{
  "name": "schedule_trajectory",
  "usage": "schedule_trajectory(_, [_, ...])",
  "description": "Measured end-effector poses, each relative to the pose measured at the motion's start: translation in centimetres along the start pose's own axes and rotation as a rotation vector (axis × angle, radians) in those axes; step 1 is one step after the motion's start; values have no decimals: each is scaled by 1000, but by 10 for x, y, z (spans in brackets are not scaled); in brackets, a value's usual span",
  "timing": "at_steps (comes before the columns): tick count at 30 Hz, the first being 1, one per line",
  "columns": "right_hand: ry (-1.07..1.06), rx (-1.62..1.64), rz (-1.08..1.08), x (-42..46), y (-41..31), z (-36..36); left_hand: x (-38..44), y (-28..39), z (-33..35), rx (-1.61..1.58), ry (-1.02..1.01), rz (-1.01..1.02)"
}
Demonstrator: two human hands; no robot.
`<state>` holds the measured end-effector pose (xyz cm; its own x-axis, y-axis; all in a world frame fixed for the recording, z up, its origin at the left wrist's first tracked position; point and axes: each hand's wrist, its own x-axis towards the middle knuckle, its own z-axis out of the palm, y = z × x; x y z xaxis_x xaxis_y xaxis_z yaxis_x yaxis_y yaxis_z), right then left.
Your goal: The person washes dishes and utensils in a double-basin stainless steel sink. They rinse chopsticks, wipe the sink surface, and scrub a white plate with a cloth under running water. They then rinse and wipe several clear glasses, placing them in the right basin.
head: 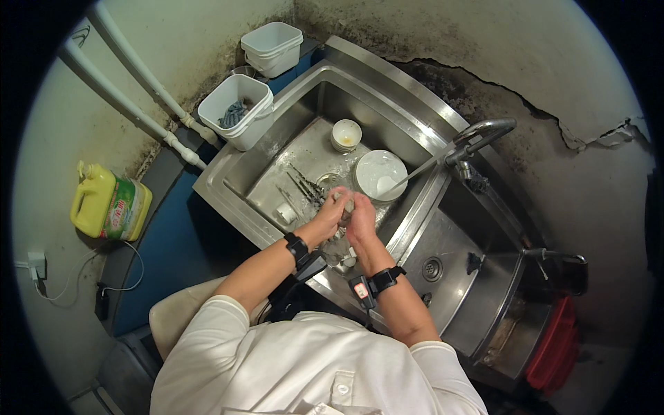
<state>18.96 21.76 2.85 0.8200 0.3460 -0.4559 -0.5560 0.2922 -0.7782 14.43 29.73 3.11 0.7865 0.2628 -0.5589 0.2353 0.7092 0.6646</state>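
Close together over the sink basin (290, 150), my left hand (331, 211) and my right hand (361, 215) grip a small greyish object (344, 203). Fingers and blur hide most of it, so its kind is unclear. Just left of my hands lie dark chopsticks (306, 188) and a white cup (286, 213) on its side. A stack of white plates (377, 163) stands beyond my right hand, with a white spoon (386, 183) on top. Farther back is a stack of small white bowls (346, 134). Clear glassware (334, 250) shows partly below my wrists.
A metal tap (474, 140) rises at the right; a pale streak runs from it towards the plates. Beyond the divider is a second basin (410, 259). White buckets (244, 129) (277, 65) line the left rim. A yellow jug (111, 202) stands farther left; a red container (555, 347) lies lower right.
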Motion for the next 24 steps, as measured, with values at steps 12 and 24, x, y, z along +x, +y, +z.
schedule_trajectory(12, [-745, -1334, -383, -26, -81, 3, -11, 78, 1, 482, -496, -299])
schedule_trajectory(24, [-450, -1644, -600, 8, -60, 6, 12, 102, 13, 1149, -624, -224])
